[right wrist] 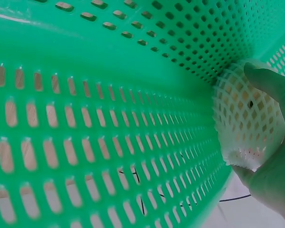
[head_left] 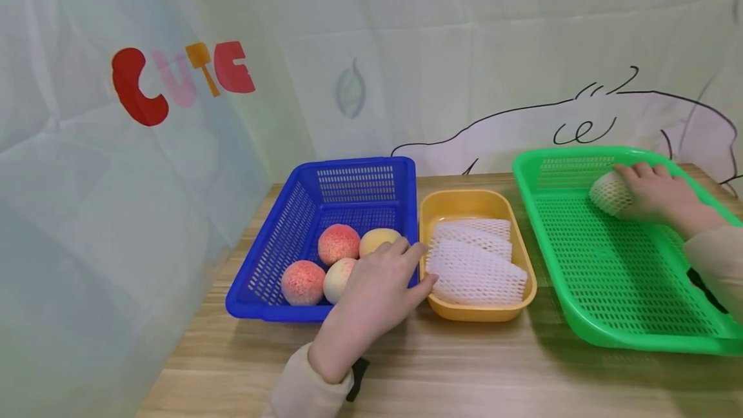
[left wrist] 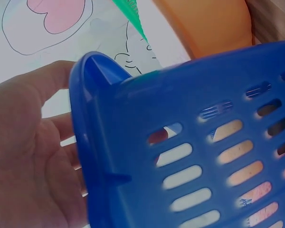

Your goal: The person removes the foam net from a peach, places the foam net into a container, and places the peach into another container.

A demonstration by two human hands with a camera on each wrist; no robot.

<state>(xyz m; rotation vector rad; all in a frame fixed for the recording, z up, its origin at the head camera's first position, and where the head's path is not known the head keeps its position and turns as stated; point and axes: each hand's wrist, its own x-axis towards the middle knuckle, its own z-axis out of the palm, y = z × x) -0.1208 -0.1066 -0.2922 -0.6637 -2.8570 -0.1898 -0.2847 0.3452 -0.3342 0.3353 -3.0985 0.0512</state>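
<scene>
My right hand (head_left: 662, 192) holds a round peach in a white foam net (head_left: 608, 195) inside the green basket (head_left: 542, 250), near its far right corner. In the right wrist view, thumb and fingers lie around the netted peach (right wrist: 249, 114), close to the basket wall. My left hand (head_left: 377, 286) is over the right side of the blue basket (head_left: 273, 310), fingers loosely extended and nothing gripped. Several bare peaches lie in this basket, among them a red one (head_left: 339, 244) and a yellowish one (head_left: 378, 239) partly hidden by the hand.
A yellow tub (head_left: 476, 313) stands between the two baskets, with several flat white foam nets (head_left: 478, 269) stacked in it. All three containers sit on a wooden table (head_left: 453, 366). Behind and to the left hangs a printed cloth (head_left: 371, 50).
</scene>
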